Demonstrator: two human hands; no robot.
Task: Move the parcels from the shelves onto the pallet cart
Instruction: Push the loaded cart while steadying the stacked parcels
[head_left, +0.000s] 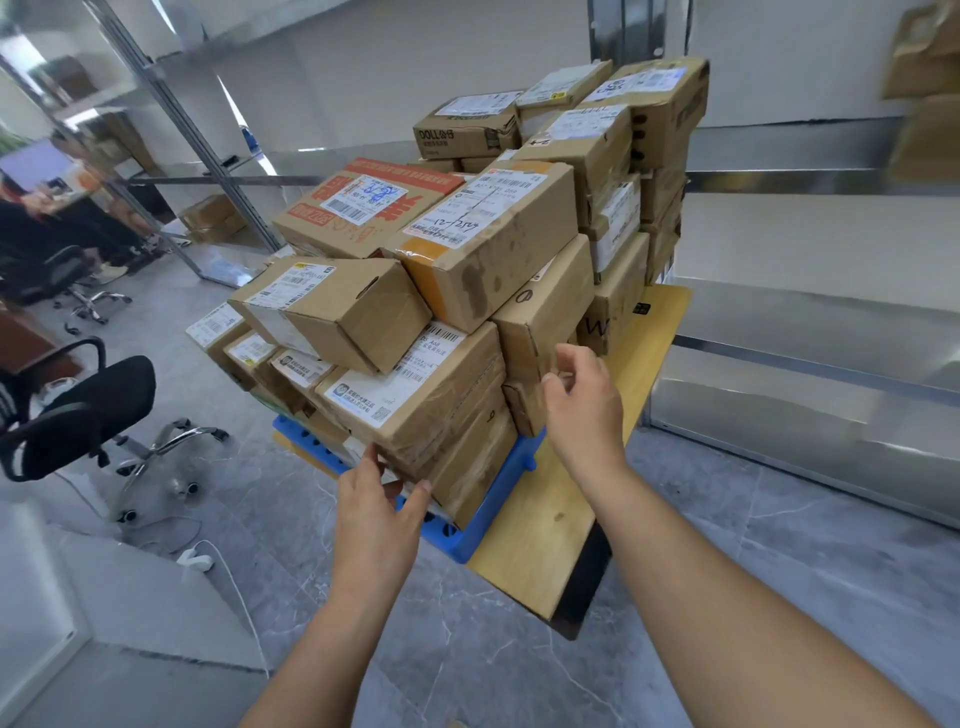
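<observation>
Now: parcels (483, 244) piled high on blue pallet (467, 540), pallet on wooden cart (545, 519), shelves (805, 312) just right of it. Your left hand (379, 499) open, fingers spread, tips touching lower corner of bottom box (415, 405), no grip. Your right hand (582, 410) loosely curled at stack's right side, holding nothing; contact hard to tell. Step looks like squaring stack, not carrying. Next: press overhanging boxes inward, steady tilted box (332, 306), then fetch any parcels left on shelves

Your left hand (379, 504) touches the near bottom corner of the stacked parcels (488, 249) on the blue pallet (462, 540), while your right hand (587, 410) hovers, fingers loosely curled, just beside their right side.
</observation>
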